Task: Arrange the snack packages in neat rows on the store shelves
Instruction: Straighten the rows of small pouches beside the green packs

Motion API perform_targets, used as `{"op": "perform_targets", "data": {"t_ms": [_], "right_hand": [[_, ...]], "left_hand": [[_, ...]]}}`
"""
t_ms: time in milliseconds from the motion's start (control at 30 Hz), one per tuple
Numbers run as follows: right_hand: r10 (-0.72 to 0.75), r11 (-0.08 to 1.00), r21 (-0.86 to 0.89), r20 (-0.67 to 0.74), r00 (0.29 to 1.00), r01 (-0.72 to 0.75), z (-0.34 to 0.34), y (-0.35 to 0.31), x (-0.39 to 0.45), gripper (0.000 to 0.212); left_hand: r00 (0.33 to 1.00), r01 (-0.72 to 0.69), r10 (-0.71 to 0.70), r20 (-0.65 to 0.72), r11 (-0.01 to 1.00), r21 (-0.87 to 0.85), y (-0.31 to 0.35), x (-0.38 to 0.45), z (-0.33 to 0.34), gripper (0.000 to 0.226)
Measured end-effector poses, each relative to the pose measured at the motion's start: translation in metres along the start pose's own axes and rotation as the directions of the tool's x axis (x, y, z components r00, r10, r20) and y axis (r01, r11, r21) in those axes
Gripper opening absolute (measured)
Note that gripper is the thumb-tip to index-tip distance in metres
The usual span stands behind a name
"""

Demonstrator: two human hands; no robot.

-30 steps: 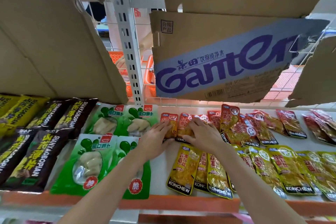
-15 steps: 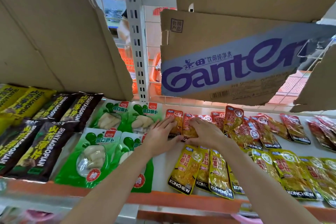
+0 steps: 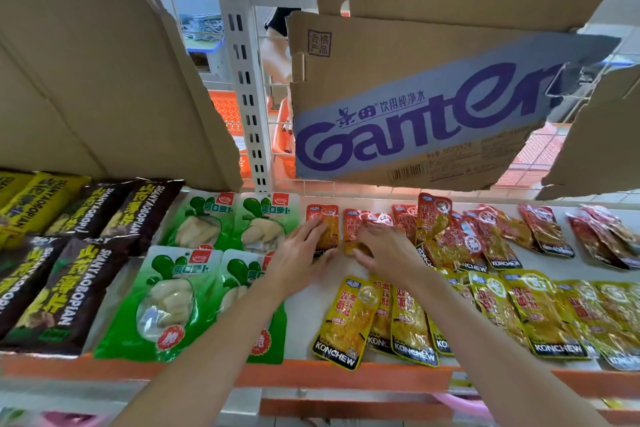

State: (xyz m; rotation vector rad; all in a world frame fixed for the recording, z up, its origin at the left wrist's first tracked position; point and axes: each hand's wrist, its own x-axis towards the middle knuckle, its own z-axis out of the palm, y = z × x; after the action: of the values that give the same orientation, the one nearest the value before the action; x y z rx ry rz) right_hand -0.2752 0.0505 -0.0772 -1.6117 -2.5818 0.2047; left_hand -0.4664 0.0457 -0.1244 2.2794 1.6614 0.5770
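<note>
Small red KONCHEW snack packs lie flat at the back of the white shelf. My left hand rests with spread fingers on one red pack. Right beside it, my right hand presses flat on a neighbouring red pack. A loose heap of red packs lies to the right. Yellow KONCHEW packs form an overlapping row along the front edge. Neither hand is lifting a pack.
Green radish packs and black and yellow packs fill the shelf's left part. Cardboard sheets hang low from the shelf above, close over my hands. A white slotted upright stands behind. The shelf's front edge is orange.
Both hands stayed on the red packs and drew slightly apart, so a gap now shows between the two packs. The view shifted a little.
</note>
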Motion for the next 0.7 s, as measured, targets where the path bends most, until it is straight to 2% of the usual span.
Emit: {"op": "perform_targets", "data": {"t_ms": [167,267,367,433,500,533,600,667,700], "right_hand": [[0.017,0.998,-0.063,-0.155,0.988,-0.027,0.010,0.005,-0.006,0.038],[0.043,0.999,-0.029,-0.047,0.998,-0.044,0.006,-0.002,-0.009,0.045],[0.059,0.990,-0.129,-0.001,0.998,-0.059,0.005,-0.003,-0.004,0.062],[0.084,0.982,-0.170,0.025,0.996,-0.078,0.007,-0.007,0.002,0.056],[0.093,0.959,-0.275,0.087,0.992,-0.065,0.011,-0.013,0.007,0.044],[0.083,0.943,-0.331,0.113,0.990,-0.042,0.013,-0.014,0.008,0.046],[0.023,0.948,-0.318,-0.002,1.000,-0.022,0.017,-0.015,0.011,0.052],[-0.022,0.942,-0.335,-0.114,0.993,-0.017,0.011,-0.020,0.012,0.040],[-0.039,0.955,-0.294,-0.216,0.976,-0.027,0.006,-0.024,0.010,0.031]], "left_hand": [[1.000,-0.023,0.024,-0.006,0.997,0.072,0.000,0.000,0.003,0.064],[1.000,-0.008,0.010,-0.017,0.997,0.081,-0.001,0.000,0.002,0.073],[0.999,0.012,-0.009,-0.042,0.997,0.080,0.001,-0.001,-0.002,0.077],[0.999,0.026,-0.024,-0.048,0.999,0.045,0.002,0.000,-0.005,0.073],[0.999,0.022,-0.021,-0.038,0.999,0.026,0.002,0.000,-0.007,0.063],[0.999,0.005,-0.004,-0.037,1.000,0.026,0.001,0.000,-0.006,0.057],[0.999,-0.025,0.026,-0.033,0.999,0.022,-0.001,-0.001,-0.005,0.051],[0.999,-0.016,0.016,-0.032,1.000,0.016,-0.001,-0.001,-0.005,0.048],[0.999,-0.010,0.010,-0.031,1.000,0.008,-0.001,-0.001,-0.005,0.048]]}}
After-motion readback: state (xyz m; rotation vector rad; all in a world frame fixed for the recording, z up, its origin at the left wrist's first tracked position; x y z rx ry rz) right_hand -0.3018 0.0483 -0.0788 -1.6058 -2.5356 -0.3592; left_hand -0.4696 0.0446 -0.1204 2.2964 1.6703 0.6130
